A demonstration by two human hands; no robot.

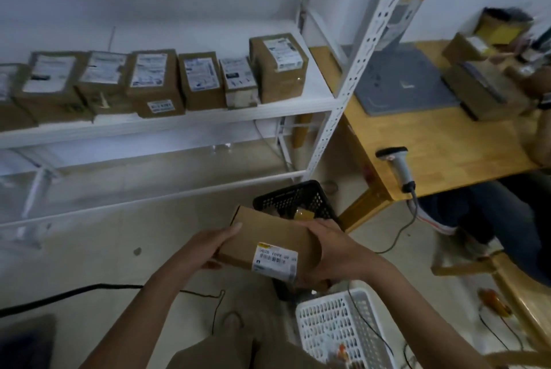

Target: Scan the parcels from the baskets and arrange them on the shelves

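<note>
**A:** Both hands were on it there. The left hand (214, 242) was curled round the near-left edge of the parcel (268, 234), and the right hand (331, 252) was clamped over its right end.

**B:** The parcel was held low in front of the person, off the floor. Its far corner overlapped the black basket (298, 195) in this view, and the white label (274, 261) faced up, right beside the right hand.

**A:** The white basket (337, 321) sat nearer the person, down at the lower right, close to the black one.

**B:** Over on the left, the white shelf (179, 122) carried a row of parcels (155, 82) side by side, labels up. The tallest box (280, 67) stood at the right end, near the upright (366, 49).

**A:** The scanner (398, 167) lay at the near edge of the wooden table (447, 145), well apart from both hands.

**B:** Further back on that table lay a grey mat (399, 82) and some cardboard boxes (483, 94), too blurred to read
</note>
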